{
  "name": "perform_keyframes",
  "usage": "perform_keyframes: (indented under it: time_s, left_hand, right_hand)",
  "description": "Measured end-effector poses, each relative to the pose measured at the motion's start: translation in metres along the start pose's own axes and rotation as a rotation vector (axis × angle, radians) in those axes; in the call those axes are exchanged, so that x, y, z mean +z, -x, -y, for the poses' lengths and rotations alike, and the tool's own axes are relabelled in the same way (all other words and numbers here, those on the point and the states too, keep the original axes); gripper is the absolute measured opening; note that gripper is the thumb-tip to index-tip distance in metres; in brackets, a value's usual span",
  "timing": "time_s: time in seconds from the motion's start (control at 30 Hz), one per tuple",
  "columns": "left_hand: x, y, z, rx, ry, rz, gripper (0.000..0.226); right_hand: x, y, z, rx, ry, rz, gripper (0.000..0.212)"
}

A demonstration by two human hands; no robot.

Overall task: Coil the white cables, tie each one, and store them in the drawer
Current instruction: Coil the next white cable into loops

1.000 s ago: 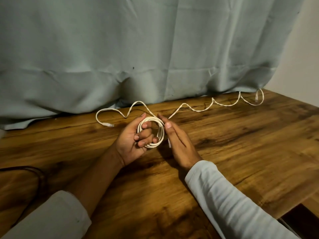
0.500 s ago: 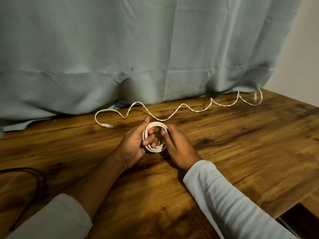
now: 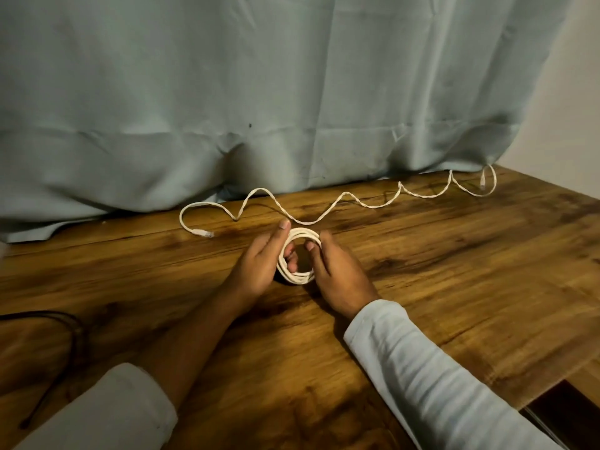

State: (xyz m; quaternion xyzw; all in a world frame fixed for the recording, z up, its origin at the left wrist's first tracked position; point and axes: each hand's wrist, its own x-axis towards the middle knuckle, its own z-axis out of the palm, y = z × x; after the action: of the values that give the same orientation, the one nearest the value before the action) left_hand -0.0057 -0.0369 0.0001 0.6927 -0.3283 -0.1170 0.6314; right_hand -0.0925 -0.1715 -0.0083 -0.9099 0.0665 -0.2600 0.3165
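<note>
Fingers (image 3: 290, 258) of left hand (image 3: 259, 267) curl through the coil (image 3: 299, 278) and hold it, forefinger straight along the outer rim; right hand (image 3: 341, 280) pinches the coil's right side, its fingers hooked inside the ring; both clamped on it. Coil sits mid-front, tilted up on edge, at or just above the tabletop (image 3: 454, 271); contact not clear. No tie visible on it.

Risks, as judged:
- loops likely spring apart if either grip slackens before a tie goes on; this cable looks flat and stiff
- turns may slide over each other while tying; ring goes lopsided and loose
- second cable (image 3: 345, 194) lies uncoiled in waves just behind the hands, nearest dip almost touching the left forefinger; could snag and get dragged along
- its far plug (image 3: 482, 185) lies near the back right corner; a careless sweep could push it off the edge

Room:
- curtain (image 3: 259, 108) closes the back; hem rests on the wood
- near plug (image 3: 204, 233) lies back left of the hands
- bare wood to the right and in front; best working side
- black cord (image 3: 77, 336) loops at front left; keep the elbow off it
- dark gap (image 3: 565, 414) below the front right edge; perhaps the drawer, cannot tell
</note>
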Motion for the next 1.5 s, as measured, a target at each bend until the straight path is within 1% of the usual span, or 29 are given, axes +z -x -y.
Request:
perform_keyframes:
  time_s: [0.03, 0.13, 0.2, 0.3, 0.4, 0.47, 0.5, 0.57, 0.63, 0.73, 0.9, 1.07, 1.1, 1.17, 1.2, 1.27, 1.3, 1.37, 1.4, 1.5]
  left_hand:
    - [-0.002, 0.0, 0.003, 0.068, -0.109, 0.019, 0.056]
    - [-0.007, 0.001, 0.011, 0.234, -0.364, 0.026, 0.033]
    - [-0.008, 0.001, 0.012, 0.302, -0.549, 0.032, 0.03]
    - [-0.01, 0.0, 0.012, 0.304, -0.773, 0.001, 0.024]
    - [-0.009, 0.0, 0.007, 0.325, -0.874, -0.053, 0.026]
    - [-0.009, 0.002, 0.005, 0.346, -0.908, -0.072, 0.028]
    - [-0.008, 0.002, 0.005, 0.336, -0.926, -0.057, 0.028]
    - [-0.007, 0.003, 0.006, 0.281, -0.957, -0.012, 0.027]
    - [-0.008, 0.004, 0.005, 0.242, -0.976, 0.0, 0.027]
    - [-0.008, 0.003, 0.003, 0.204, -0.948, 0.0, 0.027]
    - [-0.009, 0.001, 0.005, 0.142, -0.919, 0.001, 0.024]
    - [-0.009, 0.002, 0.007, 0.194, -0.895, -0.022, 0.026]
    - [-0.007, 0.003, 0.005, 0.215, -0.902, -0.026, 0.028]
    - [-0.005, 0.005, 0.002, 0.256, -0.902, -0.036, 0.038]
    - [-0.004, 0.006, 0.002, 0.273, -0.905, -0.04, 0.038]
    - [-0.005, 0.004, 0.004, 0.285, -0.934, -0.039, 0.029]
    - [-0.007, 0.003, 0.005, 0.264, -0.95, -0.029, 0.026]
    - [-0.007, 0.002, 0.006, 0.195, -0.96, 0.005, 0.025]
    - [-0.007, 0.002, 0.005, 0.191, -0.971, 0.006, 0.025]
    - [-0.005, 0.004, 0.006, 0.267, -1.008, -0.043, 0.022]
  right_hand:
    - [-0.001, 0.0, 0.0, 0.015, 0.053, 0.003, 0.024]
    - [-0.005, -0.001, -0.001, 0.063, 0.18, 0.013, 0.021]
    - [-0.006, -0.001, 0.0, 0.063, 0.237, 0.006, 0.017]
    - [-0.008, -0.001, 0.005, 0.038, 0.295, 0.008, 0.013]
    - [-0.013, 0.0, 0.012, -0.019, 0.354, -0.031, 0.014]
    - [-0.015, 0.0, 0.013, -0.04, 0.379, -0.051, 0.017]
    - [-0.015, 0.0, 0.012, -0.036, 0.399, -0.032, 0.018]
    - [-0.014, 0.0, 0.009, -0.012, 0.425, 0.031, 0.019]
    - [-0.013, 0.0, 0.006, -0.001, 0.416, 0.053, 0.018]
    - [-0.012, -0.001, 0.005, 0.013, 0.397, 0.046, 0.018]
    - [-0.011, 0.0, 0.006, 0.039, 0.418, 0.029, 0.026]
    - [-0.013, 0.003, 0.011, 0.057, 0.471, 0.03, 0.023]
    - [-0.014, 0.003, 0.012, 0.058, 0.481, 0.031, 0.021]
    - [-0.015, 0.003, 0.015, 0.055, 0.485, 0.033, 0.02]
    - [-0.016, 0.003, 0.016, 0.056, 0.481, 0.035, 0.02]
    - [-0.016, 0.002, 0.017, 0.06, 0.481, 0.037, 0.019]
    - [-0.016, 0.001, 0.016, 0.061, 0.484, 0.042, 0.018]
    - [-0.014, 0.0, 0.017, 0.071, 0.481, 0.059, 0.019]
    - [-0.014, 0.0, 0.017, 0.075, 0.478, 0.065, 0.019]
    - [-0.014, -0.001, 0.015, 0.07, 0.477, 0.051, 0.021]
